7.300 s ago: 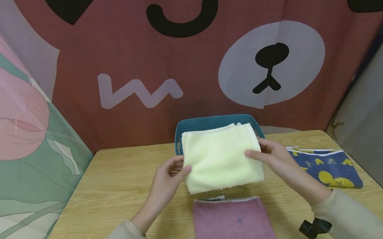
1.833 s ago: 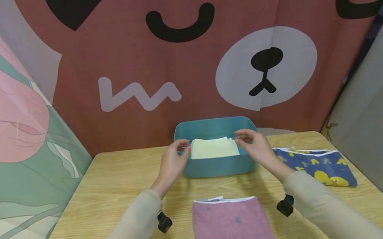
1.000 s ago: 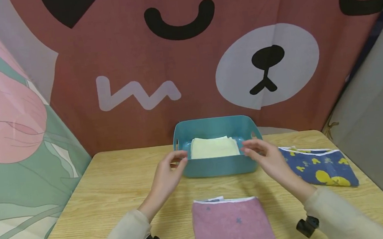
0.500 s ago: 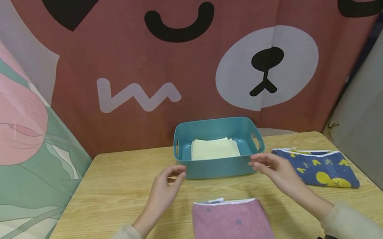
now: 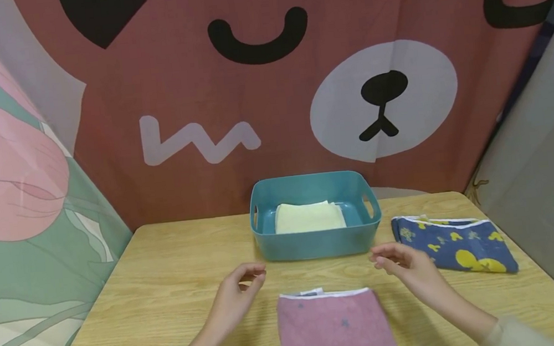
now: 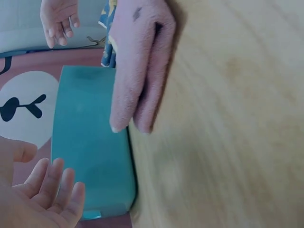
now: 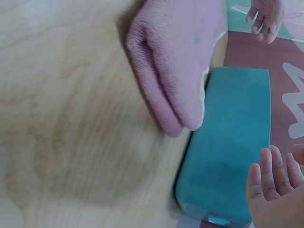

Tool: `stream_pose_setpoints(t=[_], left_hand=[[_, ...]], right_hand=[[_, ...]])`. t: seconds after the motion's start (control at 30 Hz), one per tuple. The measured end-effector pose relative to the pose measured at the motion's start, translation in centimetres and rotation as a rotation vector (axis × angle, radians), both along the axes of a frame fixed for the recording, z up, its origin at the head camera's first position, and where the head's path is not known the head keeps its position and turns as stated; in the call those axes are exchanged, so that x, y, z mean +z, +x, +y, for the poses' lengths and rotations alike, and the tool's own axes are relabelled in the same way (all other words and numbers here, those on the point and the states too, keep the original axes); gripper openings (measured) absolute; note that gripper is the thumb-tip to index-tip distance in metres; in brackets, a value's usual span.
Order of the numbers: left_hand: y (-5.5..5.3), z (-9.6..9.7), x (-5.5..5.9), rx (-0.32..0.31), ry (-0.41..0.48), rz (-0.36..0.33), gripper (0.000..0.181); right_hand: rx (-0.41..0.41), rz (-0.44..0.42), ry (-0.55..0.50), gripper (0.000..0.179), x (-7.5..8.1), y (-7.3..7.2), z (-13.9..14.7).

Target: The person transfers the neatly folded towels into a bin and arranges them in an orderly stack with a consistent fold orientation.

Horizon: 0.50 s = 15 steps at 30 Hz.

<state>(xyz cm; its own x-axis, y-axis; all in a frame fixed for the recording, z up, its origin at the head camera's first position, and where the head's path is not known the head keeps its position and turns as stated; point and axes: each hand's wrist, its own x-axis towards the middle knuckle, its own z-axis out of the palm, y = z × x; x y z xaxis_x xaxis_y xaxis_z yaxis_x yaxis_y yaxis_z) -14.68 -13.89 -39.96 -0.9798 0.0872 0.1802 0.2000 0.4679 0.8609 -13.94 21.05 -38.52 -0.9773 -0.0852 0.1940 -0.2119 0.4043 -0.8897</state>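
Observation:
My left hand [image 5: 233, 294] hovers over the table, left of a folded pink towel [image 5: 337, 329] with small grey stars. On the towel's other side is my right hand [image 5: 416, 271], near a folded blue towel [image 5: 459, 244] with yellow shapes. Both hands hold nothing, their fingers loosely bent. A folded pale yellow towel [image 5: 309, 217] lies inside the teal basket [image 5: 319, 244] beyond the hands. Each wrist view shows the pink towel's folded side, the teal basket [image 6: 90, 142] behind it, and the relaxed fingers [image 7: 275, 178] of that hand.
Beneath everything is a light wooden table [image 5: 166, 273]. A reddish-brown curtain [image 5: 198, 186] with a bear face hangs right behind the basket. Printed cloth [image 5: 20, 259] borders the left side, and a grey drape [image 5: 552, 169] the right.
Earlier both hands held the yellow towel up before the basket; then it lay inside and they let go. Since then both hands have drawn back toward the pink towel.

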Motion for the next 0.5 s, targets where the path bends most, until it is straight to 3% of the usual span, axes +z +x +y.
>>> stream_pose_setpoints(t=[0.5], left_hand=[[1.8, -0.9, -1.9, -0.032, 0.008, -0.084, 0.024]], right_hand=[[-0.017, -0.1, 0.008, 0.024, -2.0, 1.3, 0.6]])
